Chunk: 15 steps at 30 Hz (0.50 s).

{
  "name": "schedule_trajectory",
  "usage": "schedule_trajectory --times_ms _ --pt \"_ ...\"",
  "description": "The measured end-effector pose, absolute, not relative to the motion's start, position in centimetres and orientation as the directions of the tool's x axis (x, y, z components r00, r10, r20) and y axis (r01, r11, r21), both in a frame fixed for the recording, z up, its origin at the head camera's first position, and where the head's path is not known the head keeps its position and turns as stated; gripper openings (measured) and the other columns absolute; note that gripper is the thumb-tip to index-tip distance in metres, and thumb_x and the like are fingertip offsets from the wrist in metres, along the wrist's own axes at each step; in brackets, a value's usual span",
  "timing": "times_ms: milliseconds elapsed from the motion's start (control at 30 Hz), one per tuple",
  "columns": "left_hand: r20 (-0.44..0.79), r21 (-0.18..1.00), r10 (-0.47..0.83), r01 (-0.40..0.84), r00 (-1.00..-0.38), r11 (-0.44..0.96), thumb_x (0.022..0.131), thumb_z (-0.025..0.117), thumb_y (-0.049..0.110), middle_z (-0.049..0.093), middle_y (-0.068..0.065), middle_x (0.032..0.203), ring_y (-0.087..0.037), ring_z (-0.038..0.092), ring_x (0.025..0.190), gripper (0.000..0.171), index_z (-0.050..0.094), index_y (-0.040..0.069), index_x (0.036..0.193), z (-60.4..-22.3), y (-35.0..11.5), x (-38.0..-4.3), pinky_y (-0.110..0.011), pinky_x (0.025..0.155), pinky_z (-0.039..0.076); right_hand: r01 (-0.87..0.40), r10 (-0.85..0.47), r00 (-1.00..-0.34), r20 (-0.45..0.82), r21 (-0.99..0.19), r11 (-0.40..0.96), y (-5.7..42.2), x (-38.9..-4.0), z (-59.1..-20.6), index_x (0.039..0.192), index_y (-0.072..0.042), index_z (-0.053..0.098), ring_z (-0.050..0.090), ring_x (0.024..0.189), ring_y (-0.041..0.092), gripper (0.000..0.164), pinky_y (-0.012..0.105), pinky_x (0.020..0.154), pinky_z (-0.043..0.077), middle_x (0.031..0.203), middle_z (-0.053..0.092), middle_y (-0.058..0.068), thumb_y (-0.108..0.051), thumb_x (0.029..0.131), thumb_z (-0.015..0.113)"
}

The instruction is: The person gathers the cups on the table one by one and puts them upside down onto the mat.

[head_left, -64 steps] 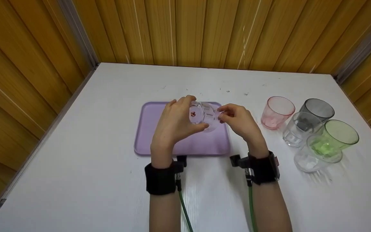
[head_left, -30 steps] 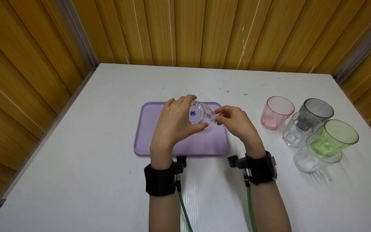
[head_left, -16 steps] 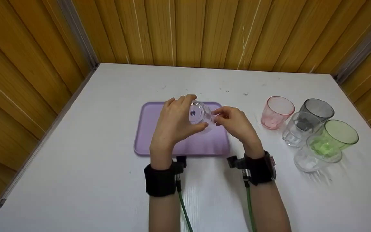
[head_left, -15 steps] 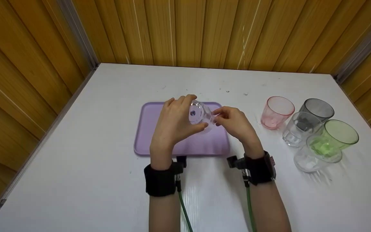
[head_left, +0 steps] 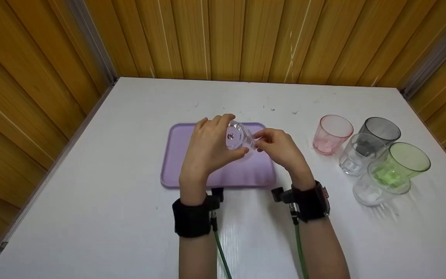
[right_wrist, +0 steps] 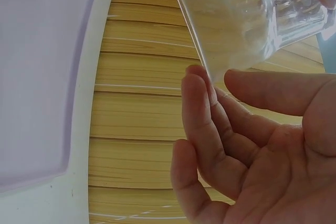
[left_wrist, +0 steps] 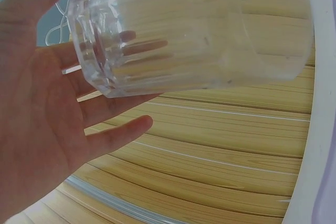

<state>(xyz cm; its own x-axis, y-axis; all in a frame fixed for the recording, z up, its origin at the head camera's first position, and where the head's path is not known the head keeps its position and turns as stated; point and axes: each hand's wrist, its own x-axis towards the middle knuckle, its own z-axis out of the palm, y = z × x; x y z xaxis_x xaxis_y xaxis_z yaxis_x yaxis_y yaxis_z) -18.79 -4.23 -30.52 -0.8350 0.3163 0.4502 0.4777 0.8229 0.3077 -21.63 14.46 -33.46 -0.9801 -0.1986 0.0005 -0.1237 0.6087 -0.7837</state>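
Note:
A clear tumbler [head_left: 235,133] is held on its side above the purple tray [head_left: 242,176], its thick base angled toward the head camera. My left hand [head_left: 209,147] grips the base end between thumb and fingers. In the left wrist view, the tumbler [left_wrist: 194,35] spans the top of the picture, and the lower fingers [left_wrist: 121,136] stretch out free of it. My right hand [head_left: 283,149] pinches the rim. The right wrist view has the rim of the tumbler [right_wrist: 215,30] between the thumb and the fingertips [right_wrist: 195,90].
At the right of the white table [head_left: 103,186] stand a pink tumbler [head_left: 332,135], a grey one [head_left: 385,130], a green one [head_left: 410,159] and two clear ones [head_left: 356,159], close together. Wood-patterned panels [head_left: 227,42] rise behind the table. Green cables [head_left: 222,254] trail from the wrist bands.
My right hand has come slightly left, its fingertips closing onto the rim. The tumbler has tipped, its base facing the head camera more. The spot in the base went from red to blue to dark.

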Motion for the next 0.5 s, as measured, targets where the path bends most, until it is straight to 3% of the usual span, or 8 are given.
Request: schedule_trajectory --times_ms 500 --pt "0.494 0.283 0.316 0.493 -0.810 0.822 0.067 0.074 0.043 0.063 -0.007 0.107 -0.023 0.059 0.100 0.067 0.052 0.007 0.120 -30.66 -4.16 -18.64 -0.044 0.101 0.035 -0.135 -0.213 -0.977 -0.004 -0.761 0.634 14.37 -21.59 -33.46 0.110 -0.002 0.062 0.062 0.084 0.027 0.026 0.028 0.068 0.042 0.085 0.066 0.014 -0.011 0.087 0.053"
